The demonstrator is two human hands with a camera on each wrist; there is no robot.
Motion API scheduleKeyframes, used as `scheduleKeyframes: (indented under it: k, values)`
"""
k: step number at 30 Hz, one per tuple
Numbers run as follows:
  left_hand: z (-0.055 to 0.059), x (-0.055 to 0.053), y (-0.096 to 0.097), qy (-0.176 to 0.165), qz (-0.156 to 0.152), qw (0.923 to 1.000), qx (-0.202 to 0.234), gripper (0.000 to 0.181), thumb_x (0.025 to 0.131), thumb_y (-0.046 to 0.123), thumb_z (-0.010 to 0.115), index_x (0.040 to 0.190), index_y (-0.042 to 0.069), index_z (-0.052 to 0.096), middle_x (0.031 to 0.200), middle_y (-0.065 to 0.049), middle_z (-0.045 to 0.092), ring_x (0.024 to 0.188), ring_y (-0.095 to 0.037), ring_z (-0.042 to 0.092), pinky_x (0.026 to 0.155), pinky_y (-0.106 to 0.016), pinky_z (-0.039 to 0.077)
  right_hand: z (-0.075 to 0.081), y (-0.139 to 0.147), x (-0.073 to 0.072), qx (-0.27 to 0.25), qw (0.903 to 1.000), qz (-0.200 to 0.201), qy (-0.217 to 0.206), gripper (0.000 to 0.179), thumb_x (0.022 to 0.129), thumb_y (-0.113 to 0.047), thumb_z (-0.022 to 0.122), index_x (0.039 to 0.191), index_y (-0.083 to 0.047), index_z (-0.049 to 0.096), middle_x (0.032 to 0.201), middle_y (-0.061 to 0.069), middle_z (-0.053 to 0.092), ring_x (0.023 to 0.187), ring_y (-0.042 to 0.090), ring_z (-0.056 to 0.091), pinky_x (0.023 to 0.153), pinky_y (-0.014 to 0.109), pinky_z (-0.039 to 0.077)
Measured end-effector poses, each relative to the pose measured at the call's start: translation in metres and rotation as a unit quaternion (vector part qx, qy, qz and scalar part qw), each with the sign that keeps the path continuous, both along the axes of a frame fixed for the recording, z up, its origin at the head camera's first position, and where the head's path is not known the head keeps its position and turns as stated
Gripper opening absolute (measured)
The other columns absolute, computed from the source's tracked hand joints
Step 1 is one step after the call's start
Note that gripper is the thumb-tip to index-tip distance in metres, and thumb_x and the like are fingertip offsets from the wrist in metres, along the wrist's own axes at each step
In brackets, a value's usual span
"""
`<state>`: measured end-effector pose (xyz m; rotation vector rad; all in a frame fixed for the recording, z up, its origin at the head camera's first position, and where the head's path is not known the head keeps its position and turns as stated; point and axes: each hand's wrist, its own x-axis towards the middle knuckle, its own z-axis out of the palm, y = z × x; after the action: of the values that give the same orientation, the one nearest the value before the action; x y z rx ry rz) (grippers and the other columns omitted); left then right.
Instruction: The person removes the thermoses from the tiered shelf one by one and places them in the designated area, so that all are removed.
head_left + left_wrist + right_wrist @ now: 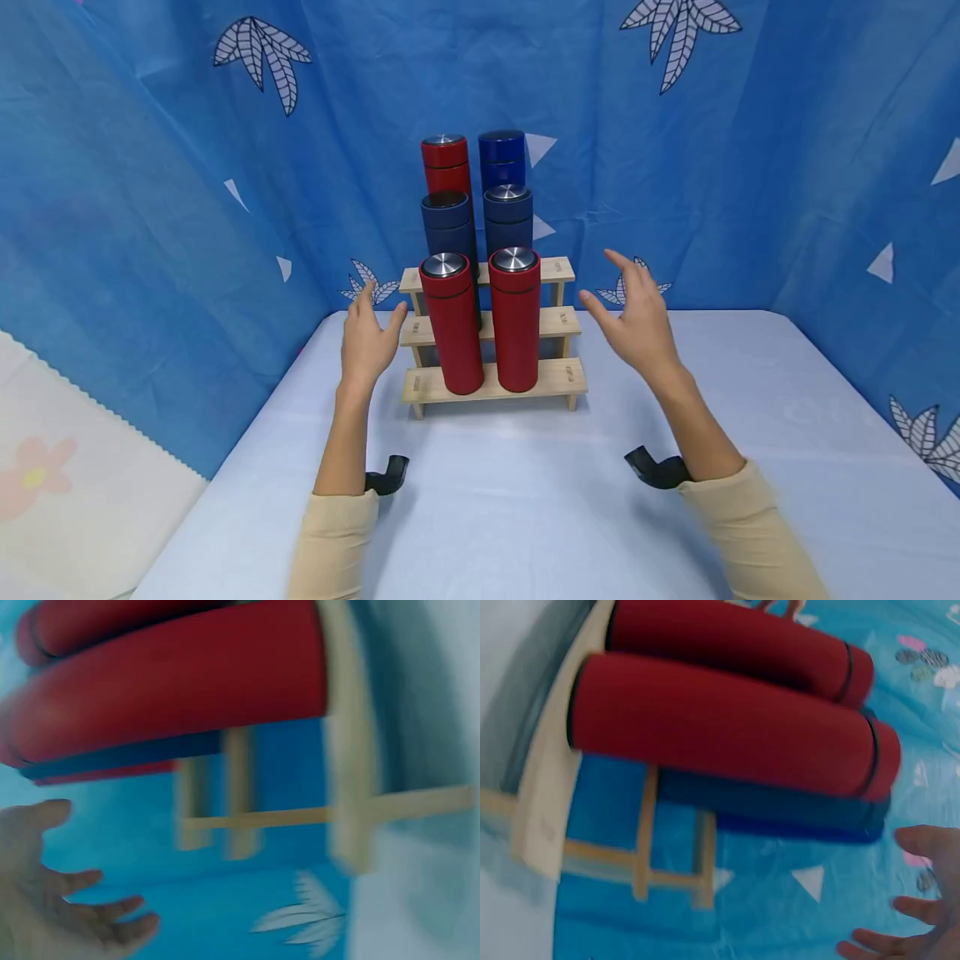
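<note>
A three-step wooden rack (558, 377) holds thermos bottles, two on each step. On the lowest step stand a left red thermos (454, 333) and a right red thermos (515, 329), both upright with silver lids. Behind them are two dark blue thermoses (509, 225), and on the top step a red one (447, 171) and a bright blue one (502, 162). My left hand (367, 337) is raised left of the rack, fingers spread, holding nothing. To the rack's right my right hand (636, 321) hangs in the air, thumb apart from the fingers, also with nothing in it.
A white-covered table (510, 500) carries the rack. Close behind and at both sides hangs a blue curtain (360, 167) with leaf prints. Black curved wrist mounts (658, 468) stick out inward from both forearms. A pale cloth with a flower print (45, 475) lies at the left.
</note>
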<state>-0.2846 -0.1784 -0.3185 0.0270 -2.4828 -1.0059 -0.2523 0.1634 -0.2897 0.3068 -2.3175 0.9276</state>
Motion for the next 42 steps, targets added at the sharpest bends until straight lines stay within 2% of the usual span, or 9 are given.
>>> scheduleKeyframes:
  k: [4,8,14,17,22,27,32,37,42]
  values:
    - [-0.033,-0.022,-0.005,0.019,-0.031,0.9965,0.075,0.064,0.094,0.041,0.050,0.144,0.008,0.028,0.141,-0.021,0.032,0.130,-0.035,0.030,0.101,-0.054,0.026,-0.016,-0.029,-0.008,-0.059,0.9943,0.059,0.066,0.077,0.085,-0.028,0.066,0.147,-0.017,0.021,0.141,0.012,0.035,0.123,0.028,0.041,0.090,0.052,0.040]
    - [-0.061,-0.039,-0.008,0.019,-0.046,0.9937,0.101,0.064,0.094,0.041,0.050,0.145,0.009,0.027,0.139,-0.023,0.034,0.129,-0.035,0.031,0.099,-0.054,0.027,-0.032,-0.054,-0.016,-0.094,0.9867,0.104,0.082,0.089,0.084,-0.028,0.068,0.149,-0.023,0.008,0.146,0.008,0.026,0.125,0.026,0.039,0.091,0.048,0.041]
    - [-0.084,-0.052,-0.009,-0.015,-0.093,0.9902,0.103,0.069,0.093,0.045,0.049,0.148,0.014,0.020,0.142,-0.022,0.030,0.131,-0.035,0.028,0.100,-0.055,0.026,-0.056,-0.078,-0.030,-0.088,0.9828,0.133,0.093,0.096,0.082,-0.027,0.070,0.149,-0.014,0.004,0.145,0.007,0.028,0.125,0.023,0.038,0.089,0.043,0.045]
    - [-0.089,-0.053,-0.009,-0.041,-0.115,0.9879,0.096,0.070,0.093,0.048,0.047,0.148,0.016,0.019,0.145,-0.020,0.028,0.132,-0.035,0.026,0.101,-0.055,0.024,-0.067,-0.084,-0.035,-0.087,0.9828,0.137,0.088,0.099,0.080,-0.026,0.072,0.149,-0.016,0.001,0.143,0.007,0.032,0.121,0.021,0.041,0.085,0.041,0.047]
    - [-0.092,-0.051,-0.009,-0.080,-0.137,0.9805,0.117,0.067,0.091,0.055,0.044,0.147,0.024,0.024,0.147,-0.011,0.030,0.124,-0.033,0.040,0.093,-0.052,0.036,-0.077,-0.087,-0.039,-0.089,0.9835,0.135,0.082,0.103,0.079,-0.024,0.073,0.149,-0.021,-0.002,0.135,0.010,0.041,0.115,0.021,0.048,0.084,0.039,0.048]
    - [-0.096,-0.052,-0.009,-0.088,-0.145,0.9759,0.137,0.065,0.089,0.059,0.044,0.145,0.031,0.026,0.144,-0.009,0.035,0.116,-0.029,0.050,0.086,-0.048,0.041,-0.078,-0.081,-0.036,-0.096,0.9827,0.135,0.082,0.104,0.078,-0.024,0.075,0.149,-0.020,0.000,0.131,0.010,0.044,0.112,0.022,0.050,0.081,0.039,0.049]
    - [-0.100,-0.054,-0.011,-0.088,-0.151,0.9738,0.146,0.062,0.089,0.060,0.044,0.143,0.035,0.028,0.143,-0.008,0.036,0.117,-0.030,0.047,0.086,-0.049,0.041,-0.077,-0.063,-0.029,-0.084,0.9854,0.116,0.092,0.105,0.076,-0.023,0.077,0.149,-0.023,0.001,0.123,0.013,0.050,0.105,0.023,0.054,0.076,0.040,0.051]
    - [-0.103,-0.055,-0.011,-0.081,-0.147,0.9749,0.146,0.062,0.088,0.061,0.043,0.143,0.034,0.029,0.144,-0.009,0.035,0.120,-0.032,0.045,0.088,-0.050,0.040,-0.067,-0.034,-0.025,-0.100,0.9844,0.077,0.123,0.103,0.075,-0.018,0.077,0.150,-0.023,0.005,0.119,0.015,0.051,0.101,0.026,0.055,0.071,0.045,0.052]
    - [-0.105,-0.056,-0.012,-0.076,-0.144,0.9756,0.148,0.061,0.088,0.062,0.043,0.142,0.035,0.030,0.145,-0.011,0.033,0.121,-0.034,0.043,0.090,-0.053,0.038,-0.046,-0.003,-0.026,-0.132,0.9780,0.034,0.158,0.102,0.075,-0.017,0.077,0.149,-0.023,0.009,0.128,0.009,0.047,0.110,0.022,0.050,0.077,0.049,0.049]
